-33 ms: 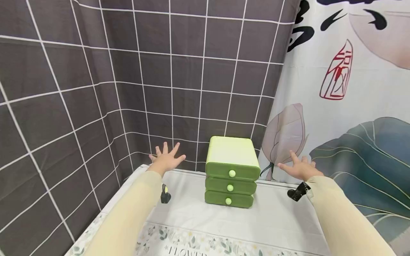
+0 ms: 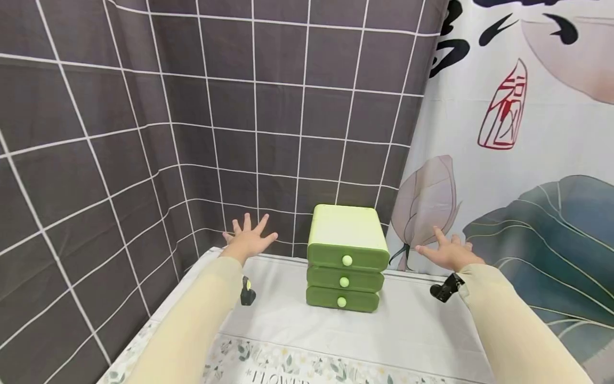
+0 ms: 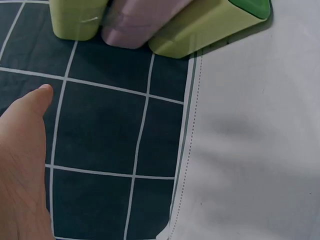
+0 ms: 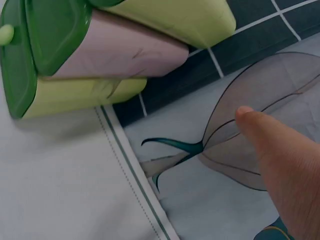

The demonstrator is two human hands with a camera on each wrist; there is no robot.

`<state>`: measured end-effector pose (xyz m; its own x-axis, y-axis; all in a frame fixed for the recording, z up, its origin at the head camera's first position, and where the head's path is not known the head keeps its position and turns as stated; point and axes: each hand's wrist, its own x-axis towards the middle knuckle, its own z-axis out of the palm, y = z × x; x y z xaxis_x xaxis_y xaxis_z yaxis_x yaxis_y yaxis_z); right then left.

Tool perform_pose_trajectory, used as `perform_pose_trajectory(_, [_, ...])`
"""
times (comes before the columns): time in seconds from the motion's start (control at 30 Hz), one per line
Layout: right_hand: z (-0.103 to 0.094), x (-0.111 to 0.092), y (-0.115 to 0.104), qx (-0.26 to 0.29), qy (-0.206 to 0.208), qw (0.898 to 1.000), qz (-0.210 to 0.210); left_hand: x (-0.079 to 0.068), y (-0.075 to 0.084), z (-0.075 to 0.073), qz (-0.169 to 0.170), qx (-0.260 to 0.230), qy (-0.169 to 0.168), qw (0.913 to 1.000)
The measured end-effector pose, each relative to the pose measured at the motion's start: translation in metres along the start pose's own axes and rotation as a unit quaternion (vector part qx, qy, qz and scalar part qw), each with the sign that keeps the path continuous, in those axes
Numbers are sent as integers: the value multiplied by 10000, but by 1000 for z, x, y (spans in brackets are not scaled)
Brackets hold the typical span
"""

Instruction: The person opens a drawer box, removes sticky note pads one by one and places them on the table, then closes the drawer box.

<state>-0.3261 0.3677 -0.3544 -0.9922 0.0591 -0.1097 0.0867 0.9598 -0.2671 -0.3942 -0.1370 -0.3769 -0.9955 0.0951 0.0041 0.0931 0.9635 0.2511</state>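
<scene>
A small three-drawer box (image 2: pixel 350 226) stands on the white cloth between my hands, with green fronts and pale green round knobs (image 2: pixel 344 281). All three drawers look closed. My left hand (image 2: pixel 247 242) is held out to the box's left, fingers spread and holding nothing. On the other side, my right hand (image 2: pixel 450 254) reaches forward with fingers extended, also holding nothing and apart from the box. The left wrist view shows the box's yellow-green and pink sides (image 3: pixel 142 22) beyond my thumb (image 3: pixel 35 102). From the right wrist, the pink middle tier (image 4: pixel 125 45) shows between two yellow-green ones.
A dark grey cloth with white grid lines (image 2: pixel 278 106) hangs behind and to the left. To the right hangs a white curtain (image 2: pixel 451 128) printed with flowers and leaves. The white tablecloth (image 2: pixel 278 314) has a floral border at the near side. Each wrist wears a small black device (image 2: pixel 446 288).
</scene>
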Motion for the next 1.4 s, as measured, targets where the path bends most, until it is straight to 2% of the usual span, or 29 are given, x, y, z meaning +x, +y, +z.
perform_pose_trajectory(0.07, [3,-1,2,19,34,10000,5,1,1,3,29,-20,-55,10000])
perform_pose_trajectory(0.13, [5,-1,2,-29,261,9996,-57,2,3,4,84,-123,-71,9999])
perform_pose_trajectory(0.2, [7,0,-3,14,684,9974,-220,3,7,3,138,-297,-81,9994])
perform_pose_trajectory(0.27, [6,-2,-13,119,1293,9904,-475,5,13,1,233,-505,-28,9985])
perform_pose_trajectory(0.33, [5,-6,-29,256,1956,9777,-715,6,21,-2,336,-653,73,9973])
perform_pose_trajectory(0.4, [3,-12,-47,465,2572,9603,-976,7,32,-5,493,-850,177,9950])
perform_pose_trajectory(0.47, [4,-17,-68,635,3022,9427,-1265,7,43,-8,695,-1051,288,9916])
perform_pose_trajectory(0.53, [8,-23,-86,707,3287,9290,-1543,7,55,-10,885,-1242,316,9878])
perform_pose_trajectory(0.7, [27,-34,-120,510,3505,9110,-2112,5,85,-10,1232,-1348,167,9830])
perform_pose_trajectory(0.77, [36,-37,-130,398,3658,8991,-2371,5,95,-9,1360,-1301,162,9820])
perform_pose_trajectory(0.93, [55,-41,-145,-14,3970,8681,-2980,5,114,-7,1800,-1242,55,9758])
perform_pose_trajectory(1.07, [67,-42,-150,-375,4008,8544,-3286,4,123,-3,2096,-1171,-30,9708])
perform_pose_trajectory(1.17, [75,-40,-154,-570,3892,8536,-3415,4,127,-1,2224,-1188,-36,9677])
perform_pose_trajectory(1.33, [89,-36,-157,-862,3660,8661,-3295,3,131,2,2303,-1359,-166,9634])
perform_pose_trajectory(1.4, [93,-34,-157,-924,3661,8669,-3255,3,133,4,2329,-1437,-228,9616])
